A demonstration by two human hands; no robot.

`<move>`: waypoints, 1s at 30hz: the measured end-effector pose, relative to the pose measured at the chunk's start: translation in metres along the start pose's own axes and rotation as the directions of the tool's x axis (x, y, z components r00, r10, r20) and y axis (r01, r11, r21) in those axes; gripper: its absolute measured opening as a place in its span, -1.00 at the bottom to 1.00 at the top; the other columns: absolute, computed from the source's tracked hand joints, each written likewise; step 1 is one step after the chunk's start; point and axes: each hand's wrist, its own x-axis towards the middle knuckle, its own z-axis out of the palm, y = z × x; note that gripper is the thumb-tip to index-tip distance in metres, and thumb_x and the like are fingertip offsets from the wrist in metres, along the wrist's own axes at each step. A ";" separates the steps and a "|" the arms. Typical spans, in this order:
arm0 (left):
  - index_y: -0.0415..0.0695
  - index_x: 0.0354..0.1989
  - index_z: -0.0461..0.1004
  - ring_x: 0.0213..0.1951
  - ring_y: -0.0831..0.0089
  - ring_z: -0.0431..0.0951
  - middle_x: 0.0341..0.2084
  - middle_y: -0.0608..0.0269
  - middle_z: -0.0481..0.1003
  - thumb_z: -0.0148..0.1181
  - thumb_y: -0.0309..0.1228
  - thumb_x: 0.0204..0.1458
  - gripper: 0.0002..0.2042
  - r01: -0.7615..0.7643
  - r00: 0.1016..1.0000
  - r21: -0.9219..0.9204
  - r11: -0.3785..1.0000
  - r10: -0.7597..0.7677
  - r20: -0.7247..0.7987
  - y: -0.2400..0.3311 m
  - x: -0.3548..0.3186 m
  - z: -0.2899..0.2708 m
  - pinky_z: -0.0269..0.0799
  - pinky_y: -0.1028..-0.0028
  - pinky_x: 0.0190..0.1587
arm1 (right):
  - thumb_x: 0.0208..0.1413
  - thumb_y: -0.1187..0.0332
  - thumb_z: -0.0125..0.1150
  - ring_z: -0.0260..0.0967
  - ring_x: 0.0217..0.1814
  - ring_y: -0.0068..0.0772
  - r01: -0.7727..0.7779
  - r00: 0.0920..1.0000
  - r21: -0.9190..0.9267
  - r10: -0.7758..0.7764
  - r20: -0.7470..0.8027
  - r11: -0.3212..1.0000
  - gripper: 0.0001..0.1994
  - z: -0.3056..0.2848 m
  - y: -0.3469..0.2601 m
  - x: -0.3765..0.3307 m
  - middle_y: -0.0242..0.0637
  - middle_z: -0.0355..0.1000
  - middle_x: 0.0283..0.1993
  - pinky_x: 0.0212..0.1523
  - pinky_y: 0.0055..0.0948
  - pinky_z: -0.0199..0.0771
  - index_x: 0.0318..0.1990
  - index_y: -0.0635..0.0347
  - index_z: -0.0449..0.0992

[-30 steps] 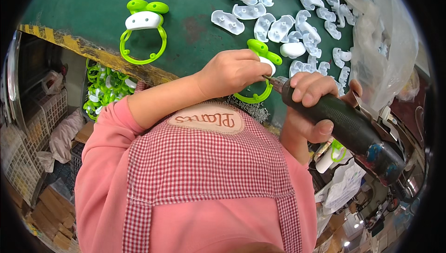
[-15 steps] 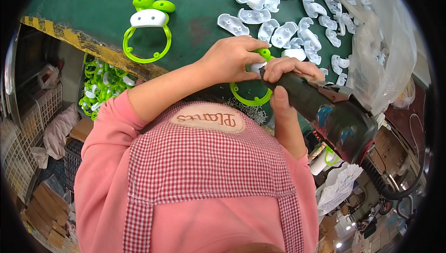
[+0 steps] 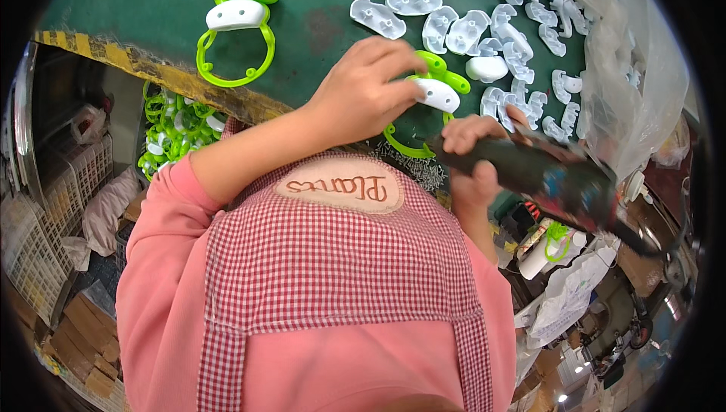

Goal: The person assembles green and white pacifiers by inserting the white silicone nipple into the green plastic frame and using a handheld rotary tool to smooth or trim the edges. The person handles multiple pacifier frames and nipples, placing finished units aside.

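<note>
My left hand point(image 3: 368, 88) pinches the left end of a green plastic ring point(image 3: 409, 149) with rounded ears and a white piece point(image 3: 439, 95) across it. Two small dark holes show in the white piece. In my right hand point(image 3: 478, 156) is a black electric screwdriver point(image 3: 522, 178), its nose pointing left, just below the white piece and apart from it. The screwdriver is somewhat blurred. A similar green ring with a white piece point(image 3: 236, 14) and two ears lies farther left on the green table point(image 3: 310, 4).
Many loose white plastic shells point(image 3: 467, 31) lie at the far right beside a clear plastic bag point(image 3: 635, 72). Small screws point(image 3: 425, 172) are heaped at the table's near edge. Below the left edge, several green-and-white rings point(image 3: 174, 136) fill a container. A cord trails from the screwdriver.
The screwdriver has moved down and away from the white piece, uncovering its holes. The held ring has turned slightly, and its ears now show more.
</note>
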 end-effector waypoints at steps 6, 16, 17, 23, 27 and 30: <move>0.03 -0.49 0.56 -0.24 0.49 0.42 -0.47 0.56 0.47 0.39 -0.28 -0.27 -0.83 -0.021 0.978 -0.135 0.991 0.048 0.205 0.020 -0.004 0.014 0.17 0.30 -0.08 | -0.07 -0.15 0.37 0.35 -0.53 -0.36 0.182 0.981 0.085 -0.187 0.053 0.980 -0.10 -0.005 -0.036 0.013 -0.31 0.36 -0.49 -0.35 -0.25 0.41 0.27 0.10 0.00; 0.02 -0.51 0.50 -0.30 0.48 0.42 -0.50 0.54 0.43 0.40 -0.26 -0.32 -0.79 -0.133 0.985 0.022 0.991 0.129 0.113 0.025 0.022 0.016 0.19 0.33 -0.13 | -0.14 -0.19 0.40 0.35 -0.51 -0.36 0.187 0.981 0.036 -0.188 0.043 0.982 -0.07 0.001 -0.050 0.028 -0.32 0.37 -0.49 -0.32 -0.23 0.41 0.26 0.06 0.02; 0.02 -0.51 0.50 -0.30 0.48 0.43 -0.50 0.53 0.44 0.40 -0.26 -0.33 -0.78 -0.123 0.987 0.023 0.992 0.120 0.106 0.025 0.023 0.017 0.19 0.33 -0.13 | -0.15 -0.20 0.41 0.35 -0.51 -0.36 0.190 0.981 0.015 -0.190 0.028 0.982 -0.06 0.003 -0.050 0.029 -0.32 0.37 -0.49 -0.32 -0.22 0.41 0.26 0.07 0.02; 0.00 -0.47 0.53 -0.29 0.45 0.43 -0.49 0.49 0.45 0.40 -0.26 -0.29 -0.79 -0.134 0.981 -0.043 0.990 0.139 0.135 0.011 0.029 0.019 0.25 0.31 -0.10 | -0.11 -0.22 0.36 0.35 -0.50 -0.38 0.241 0.969 0.027 -0.242 0.043 0.970 -0.07 0.003 -0.048 0.035 -0.31 0.36 -0.48 -0.31 -0.26 0.41 0.25 0.09 0.00; -0.02 -0.40 0.56 -0.22 0.39 0.45 -0.38 0.44 0.51 0.43 -0.26 -0.30 -0.74 -0.107 0.980 -0.049 0.993 0.113 0.163 0.009 0.037 0.015 0.28 0.33 -0.04 | -0.06 -0.23 0.31 0.36 -0.49 -0.38 0.292 0.954 0.018 -0.293 0.059 0.956 -0.10 -0.001 -0.045 0.046 -0.29 0.35 -0.47 -0.31 -0.26 0.42 0.23 0.14 0.00; -0.06 -0.35 0.58 -0.10 0.32 0.49 -0.19 0.34 0.53 0.46 -0.29 -0.33 -0.69 0.006 0.999 0.069 0.998 -0.009 0.052 0.016 0.041 0.017 0.33 0.29 0.03 | -0.04 -0.22 0.29 0.39 -0.44 -0.36 0.322 0.947 -0.116 -0.316 0.066 0.940 -0.18 -0.001 -0.035 0.050 -0.27 0.38 -0.46 -0.24 -0.30 0.43 0.11 0.22 0.07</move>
